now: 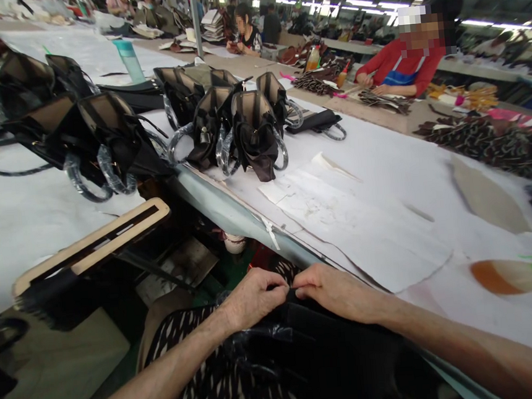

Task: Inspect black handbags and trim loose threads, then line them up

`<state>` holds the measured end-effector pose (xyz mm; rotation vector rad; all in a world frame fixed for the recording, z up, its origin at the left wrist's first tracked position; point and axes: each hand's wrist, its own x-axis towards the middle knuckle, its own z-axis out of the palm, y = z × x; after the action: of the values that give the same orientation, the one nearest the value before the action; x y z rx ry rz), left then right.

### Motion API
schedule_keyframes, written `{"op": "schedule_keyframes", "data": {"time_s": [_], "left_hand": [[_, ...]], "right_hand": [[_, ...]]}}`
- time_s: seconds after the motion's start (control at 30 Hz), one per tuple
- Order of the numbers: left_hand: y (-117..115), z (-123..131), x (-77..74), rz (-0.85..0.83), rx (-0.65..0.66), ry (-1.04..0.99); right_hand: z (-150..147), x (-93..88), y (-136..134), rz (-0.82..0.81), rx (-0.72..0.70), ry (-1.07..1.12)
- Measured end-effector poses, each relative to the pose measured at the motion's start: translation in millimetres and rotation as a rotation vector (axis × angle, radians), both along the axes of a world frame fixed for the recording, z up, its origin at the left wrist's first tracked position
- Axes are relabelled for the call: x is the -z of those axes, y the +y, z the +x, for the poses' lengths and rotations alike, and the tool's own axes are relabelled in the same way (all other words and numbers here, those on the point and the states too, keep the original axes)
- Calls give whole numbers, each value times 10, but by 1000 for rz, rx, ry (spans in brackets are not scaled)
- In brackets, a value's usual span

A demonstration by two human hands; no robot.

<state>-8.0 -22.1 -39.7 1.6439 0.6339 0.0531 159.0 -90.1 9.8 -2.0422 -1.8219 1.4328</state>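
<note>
A black handbag (pixel 340 354) lies across my lap at the table's edge, and clear plastic wrap shows on its handle. My left hand (pixel 260 293) pinches the bag's upper edge between thumb and fingers. Close beside it, my right hand (pixel 320 288) is closed on the same edge, fingertips nearly touching those of the left. Whatever small detail sits between the fingertips is hidden. Further up the table stand several black handbags (pixel 254 126) with open tops, beige linings and plastic-wrapped handles.
A glue bottle (pixel 510 276) with a green tip lies at the right. White paper (pixel 366 228) covers the table. A wooden-rimmed slotted frame (pixel 97 239) juts out at left. A teal cup (pixel 129 61) stands behind. Across the table a person in red (pixel 403 63) handles dark strips.
</note>
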Motion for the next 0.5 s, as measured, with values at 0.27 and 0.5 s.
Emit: {"op": "schedule_keyframes", "data": {"time_s": [0.27, 0.5], "left_hand": [[278, -318, -40, -142, -118, -97], [165, -439, -66, -210, -121, -3]], "right_hand": [[-40, -31, -4, 40, -9, -28], [-47, -2, 8, 13, -1, -29]]}}
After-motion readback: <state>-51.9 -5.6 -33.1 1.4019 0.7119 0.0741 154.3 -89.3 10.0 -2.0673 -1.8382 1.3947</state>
